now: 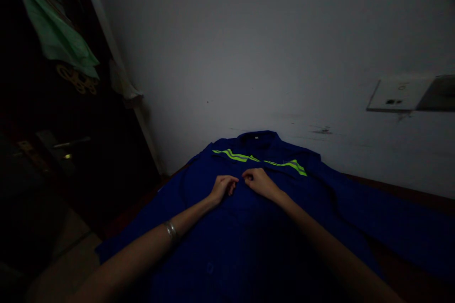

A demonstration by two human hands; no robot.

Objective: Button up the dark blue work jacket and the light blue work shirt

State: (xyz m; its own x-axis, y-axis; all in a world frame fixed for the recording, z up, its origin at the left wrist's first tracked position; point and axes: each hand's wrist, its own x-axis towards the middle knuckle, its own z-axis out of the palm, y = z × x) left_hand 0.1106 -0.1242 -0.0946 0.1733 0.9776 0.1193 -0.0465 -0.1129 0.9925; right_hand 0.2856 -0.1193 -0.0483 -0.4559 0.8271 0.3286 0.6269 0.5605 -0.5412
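A dark blue work jacket (209,227) lies spread out, its collar toward the wall and its sleeves out to both sides. Yellow-green reflective strips with a grey line cross its chest. Over the middle of the front, just below the strips, my left hand (223,187) has its fingers curled and thumb and index finger drawn together. Close by on the right, my right hand (260,182) is bent in a pinch, a small gap separating the fingertips of both hands. Dim light hides what lies between the fingers. A silver bracelet (171,230) circles my left wrist.
The jacket's surface, dark red at its edge (408,192), meets a pale wall (249,57). On the wall at right is a socket plate (400,93). A dark door with a handle (71,143) stands at left, with green cloth (59,40) hanging above.
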